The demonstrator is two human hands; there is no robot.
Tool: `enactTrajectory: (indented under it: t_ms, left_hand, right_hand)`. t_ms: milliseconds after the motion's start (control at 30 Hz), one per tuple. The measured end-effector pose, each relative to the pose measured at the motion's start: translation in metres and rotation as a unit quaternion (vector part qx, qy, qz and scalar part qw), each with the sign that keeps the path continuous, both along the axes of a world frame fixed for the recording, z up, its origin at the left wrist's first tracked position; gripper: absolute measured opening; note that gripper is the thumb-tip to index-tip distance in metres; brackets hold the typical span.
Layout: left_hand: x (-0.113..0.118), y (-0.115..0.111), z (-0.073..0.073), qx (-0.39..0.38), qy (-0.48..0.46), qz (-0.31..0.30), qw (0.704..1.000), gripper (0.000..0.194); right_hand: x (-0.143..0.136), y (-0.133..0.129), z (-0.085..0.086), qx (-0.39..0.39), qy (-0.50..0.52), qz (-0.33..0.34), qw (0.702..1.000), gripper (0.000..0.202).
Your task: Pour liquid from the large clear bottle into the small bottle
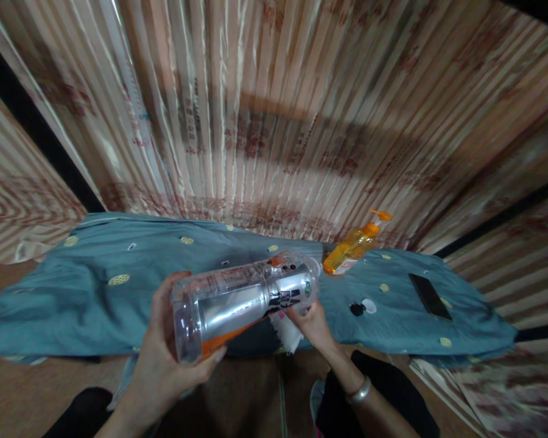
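Note:
A large clear plastic bottle (251,298) with a silver and orange label lies tilted sideways in front of me, its neck toward the right. My left hand (164,340) is wrapped round its base end, thumb underneath. Near the neck end, my right hand (313,322) is closed against the bottle's lower side, with a white cloth (288,333) with frayed edges hanging from it. The bottle hides most of the right fingers. Just beyond the neck stands an orange pump bottle (351,250), partly full of yellow-orange liquid.
Everything is over a bed-like surface with a teal patterned cover (105,304). To the right lie a dark phone (430,296) and a small black item beside a white disc (369,306). Striped curtains (265,121) hang behind, between black poles (41,121).

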State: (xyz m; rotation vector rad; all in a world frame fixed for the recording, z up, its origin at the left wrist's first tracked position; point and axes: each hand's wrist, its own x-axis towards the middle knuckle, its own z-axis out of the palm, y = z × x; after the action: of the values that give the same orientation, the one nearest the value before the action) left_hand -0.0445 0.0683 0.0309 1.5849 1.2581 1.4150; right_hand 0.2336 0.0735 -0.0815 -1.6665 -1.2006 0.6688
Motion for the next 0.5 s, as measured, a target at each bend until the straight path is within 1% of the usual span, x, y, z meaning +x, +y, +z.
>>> enactTrajectory:
  t_ms: [167, 500]
  left_hand:
    - [0.0004, -0.0003, 0.0010, -0.011, -0.004, -0.005, 1.000, 0.090]
    - [0.0001, -0.0011, 0.0025, -0.008, -0.004, -0.007, 1.000, 0.089]
  right_hand:
    - [0.0006, 0.0004, -0.0012, 0.002, -0.008, -0.005, 1.000, 0.052]
    - [0.0001, 0.0009, 0.0000, 0.007, -0.010, -0.006, 1.000, 0.045]
